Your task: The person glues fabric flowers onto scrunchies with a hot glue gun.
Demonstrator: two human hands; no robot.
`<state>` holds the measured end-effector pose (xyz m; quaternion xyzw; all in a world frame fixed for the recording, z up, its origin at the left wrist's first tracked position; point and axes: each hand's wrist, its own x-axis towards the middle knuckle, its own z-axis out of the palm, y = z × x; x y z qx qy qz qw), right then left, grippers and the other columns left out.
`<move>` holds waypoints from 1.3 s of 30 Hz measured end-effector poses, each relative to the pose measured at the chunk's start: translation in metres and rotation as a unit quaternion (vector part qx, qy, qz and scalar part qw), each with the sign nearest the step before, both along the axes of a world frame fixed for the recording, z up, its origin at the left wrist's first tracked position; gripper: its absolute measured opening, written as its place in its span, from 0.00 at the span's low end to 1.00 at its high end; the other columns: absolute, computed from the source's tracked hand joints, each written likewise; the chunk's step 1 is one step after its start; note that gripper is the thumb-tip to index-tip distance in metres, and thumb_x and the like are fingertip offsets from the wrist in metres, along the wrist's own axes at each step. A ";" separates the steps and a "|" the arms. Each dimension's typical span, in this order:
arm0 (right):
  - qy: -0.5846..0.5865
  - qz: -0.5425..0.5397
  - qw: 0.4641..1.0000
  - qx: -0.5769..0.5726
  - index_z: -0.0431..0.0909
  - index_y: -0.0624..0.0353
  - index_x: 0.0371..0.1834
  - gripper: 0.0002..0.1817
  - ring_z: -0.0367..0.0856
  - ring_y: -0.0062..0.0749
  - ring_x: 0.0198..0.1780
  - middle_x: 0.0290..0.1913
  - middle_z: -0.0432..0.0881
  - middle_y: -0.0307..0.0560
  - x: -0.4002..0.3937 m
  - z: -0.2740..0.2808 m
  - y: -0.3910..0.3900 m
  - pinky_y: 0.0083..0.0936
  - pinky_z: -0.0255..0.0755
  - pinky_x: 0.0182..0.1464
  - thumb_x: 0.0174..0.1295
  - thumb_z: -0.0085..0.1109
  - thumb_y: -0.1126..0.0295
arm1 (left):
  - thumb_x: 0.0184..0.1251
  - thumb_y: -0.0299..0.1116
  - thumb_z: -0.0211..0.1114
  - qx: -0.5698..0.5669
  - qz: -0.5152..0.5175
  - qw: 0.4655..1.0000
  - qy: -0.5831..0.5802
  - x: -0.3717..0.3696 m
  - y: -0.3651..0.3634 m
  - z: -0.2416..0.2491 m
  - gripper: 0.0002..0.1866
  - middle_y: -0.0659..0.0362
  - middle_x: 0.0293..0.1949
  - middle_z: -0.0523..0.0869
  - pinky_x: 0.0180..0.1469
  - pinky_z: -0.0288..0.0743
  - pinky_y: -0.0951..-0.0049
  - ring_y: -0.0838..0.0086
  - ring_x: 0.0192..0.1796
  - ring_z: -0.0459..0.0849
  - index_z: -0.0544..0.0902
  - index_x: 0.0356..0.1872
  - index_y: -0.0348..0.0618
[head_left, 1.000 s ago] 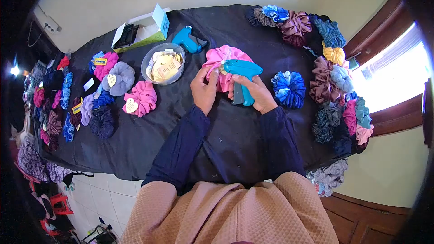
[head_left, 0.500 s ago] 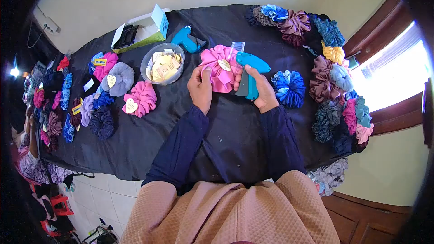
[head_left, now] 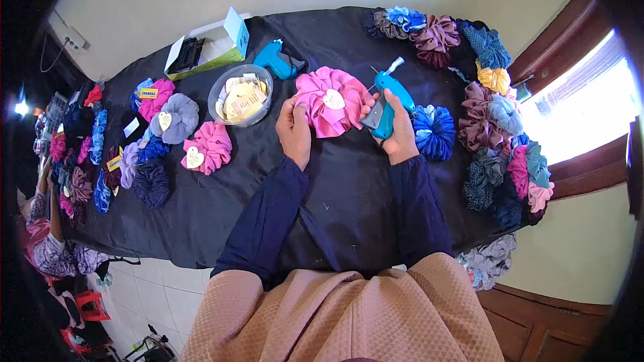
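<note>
My left hand [head_left: 293, 134] pinches the left edge of a ruffled pink scrunchie [head_left: 327, 119], which faces up. A cream heart-shaped tag [head_left: 334, 99] lies near its centre. In my right hand [head_left: 402, 135] is a teal tagging gun [head_left: 394, 88] with a grey handle section, its needle end pointing away from me. Fingertips of that hand reach the scrunchie's right edge. Just right of the gun lies a blue scrunchie [head_left: 436, 135]. To the left, another pink scrunchie [head_left: 212, 142] bears a heart tag, below a clear round tub [head_left: 267, 100] of cream tags.
A second teal tagging gun [head_left: 274, 58] lies behind the tub, beside an open box [head_left: 235, 37]. Many-coloured scrunchies line the black cloth's right side [head_left: 479, 124] and left side [head_left: 151, 177]. Another person's arm [head_left: 55, 211] shows at far left.
My right hand has tilted the tagging gun and drawn it right, off the scrunchie's tag. The scrunchie now lies flatter toward me, with its heart tag turned face up.
</note>
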<state>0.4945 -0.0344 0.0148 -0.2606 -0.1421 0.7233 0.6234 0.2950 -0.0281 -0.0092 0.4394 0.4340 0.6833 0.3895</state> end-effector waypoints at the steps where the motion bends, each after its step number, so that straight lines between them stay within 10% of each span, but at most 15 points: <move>1: -0.006 -0.003 1.000 -0.001 0.73 0.60 0.42 0.13 0.83 0.38 0.36 0.35 0.81 0.48 0.000 0.001 0.000 0.35 0.81 0.42 0.69 0.58 0.60 | 0.72 0.30 0.57 0.000 0.000 1.000 0.000 0.000 0.000 0.001 0.10 0.62 0.39 0.84 0.47 0.72 0.78 0.81 0.42 0.78 0.82 0.46 0.34; 12: -0.044 0.002 0.999 -0.009 0.74 0.61 0.41 0.13 0.82 0.38 0.37 0.36 0.80 0.48 -0.003 0.003 -0.002 0.34 0.80 0.43 0.69 0.58 0.60 | 0.54 0.36 0.73 0.023 0.032 0.941 0.337 0.005 -0.012 0.012 0.19 0.51 0.44 0.84 0.53 0.74 0.61 0.57 0.48 0.81 0.83 0.46 0.39; 22: -0.033 0.034 0.999 -0.008 0.72 0.60 0.44 0.14 0.80 0.37 0.38 0.38 0.78 0.48 0.003 -0.003 0.005 0.35 0.79 0.44 0.67 0.61 0.61 | 0.51 0.32 0.73 0.173 0.016 0.927 0.332 -0.007 -0.022 0.022 0.10 0.53 0.37 0.83 0.46 0.75 0.64 0.58 0.43 0.81 0.81 0.28 0.40; 24: -0.025 0.039 0.999 -0.004 0.72 0.60 0.44 0.14 0.80 0.37 0.39 0.38 0.78 0.48 0.003 -0.004 0.005 0.35 0.79 0.44 0.67 0.61 0.61 | 0.51 0.31 0.73 0.023 -0.038 0.935 0.353 -0.014 -0.034 0.027 0.10 0.54 0.31 0.82 0.42 0.75 0.64 0.58 0.37 0.82 0.78 0.26 0.40; 39: -0.070 0.030 0.997 0.005 0.74 0.60 0.45 0.15 0.83 0.39 0.39 0.38 0.80 0.49 0.000 0.002 0.000 0.38 0.80 0.44 0.69 0.59 0.59 | 0.58 0.32 0.60 -0.092 0.174 0.793 0.576 -0.178 -0.029 0.016 0.07 0.47 0.28 0.84 0.36 0.75 0.50 0.49 0.33 0.83 0.83 0.28 0.43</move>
